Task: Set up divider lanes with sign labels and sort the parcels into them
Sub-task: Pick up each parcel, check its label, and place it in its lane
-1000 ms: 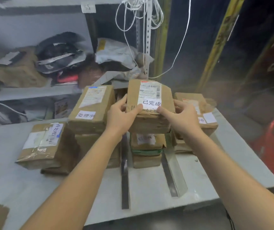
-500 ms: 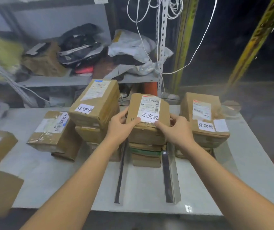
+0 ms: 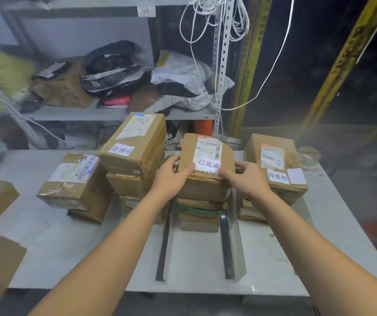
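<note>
Leftmost parcel: we see it lying on the desk, touching the stack beside it.
处理中 parcel: it tops the tall stack left of the left divider.
Left grip: we see it clasping the 已完成 parcel at its left edge, thumb on top.
已完成 parcel: it sits atop the middle stack, between the dividers.
Right grip: it clasps the right edge, thumb by the sign.
异常件 parcel: it tops the stack beyond the right divider.

The pale table carries two metal dividers, a left strip and a right strip, with a middle stack of parcels between them. A left stack and a right stack stand just outside — a further pile sits toward the left end.
</note>
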Demonstrator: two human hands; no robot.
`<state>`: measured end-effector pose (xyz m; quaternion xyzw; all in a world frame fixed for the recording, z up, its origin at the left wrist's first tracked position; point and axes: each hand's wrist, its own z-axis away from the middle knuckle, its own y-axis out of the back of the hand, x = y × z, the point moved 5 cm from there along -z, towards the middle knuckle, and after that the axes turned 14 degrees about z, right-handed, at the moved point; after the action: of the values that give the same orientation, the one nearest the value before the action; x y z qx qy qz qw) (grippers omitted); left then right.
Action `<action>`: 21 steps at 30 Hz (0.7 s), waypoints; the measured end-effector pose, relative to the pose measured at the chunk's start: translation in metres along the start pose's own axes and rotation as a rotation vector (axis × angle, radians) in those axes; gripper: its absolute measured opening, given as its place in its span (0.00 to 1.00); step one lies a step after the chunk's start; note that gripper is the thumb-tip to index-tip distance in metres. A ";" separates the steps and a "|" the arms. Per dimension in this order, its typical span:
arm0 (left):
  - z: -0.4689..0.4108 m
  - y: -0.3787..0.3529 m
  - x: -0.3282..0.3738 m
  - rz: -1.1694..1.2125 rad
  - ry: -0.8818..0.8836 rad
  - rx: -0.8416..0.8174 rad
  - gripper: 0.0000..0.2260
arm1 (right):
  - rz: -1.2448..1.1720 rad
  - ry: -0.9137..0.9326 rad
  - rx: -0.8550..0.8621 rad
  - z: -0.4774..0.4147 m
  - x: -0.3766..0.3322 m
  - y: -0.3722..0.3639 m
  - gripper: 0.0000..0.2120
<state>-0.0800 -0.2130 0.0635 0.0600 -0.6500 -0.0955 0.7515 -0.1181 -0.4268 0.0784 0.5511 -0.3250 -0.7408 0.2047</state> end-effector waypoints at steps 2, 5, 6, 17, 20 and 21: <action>0.001 0.001 0.002 -0.003 0.016 -0.002 0.30 | 0.040 0.003 0.020 0.003 -0.004 0.008 0.32; 0.002 0.005 0.016 -0.064 -0.008 0.008 0.30 | 0.150 0.106 0.090 0.005 -0.021 0.020 0.31; 0.004 0.007 0.024 -0.102 -0.041 0.015 0.30 | 0.195 0.146 0.110 0.006 -0.028 0.023 0.31; 0.021 0.101 0.124 -0.506 -0.362 0.174 0.19 | 0.329 0.561 0.076 0.015 -0.143 0.008 0.26; 0.017 0.147 0.127 -0.709 -0.312 0.214 0.20 | 0.366 0.654 0.088 0.021 -0.187 -0.006 0.25; 0.018 0.162 0.124 -0.780 -0.290 0.234 0.21 | 0.392 0.676 0.096 0.023 -0.200 -0.013 0.26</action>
<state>-0.0702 -0.0816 0.2207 0.3721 -0.6839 -0.3056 0.5482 -0.0776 -0.2790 0.2103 0.7004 -0.3727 -0.4485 0.4116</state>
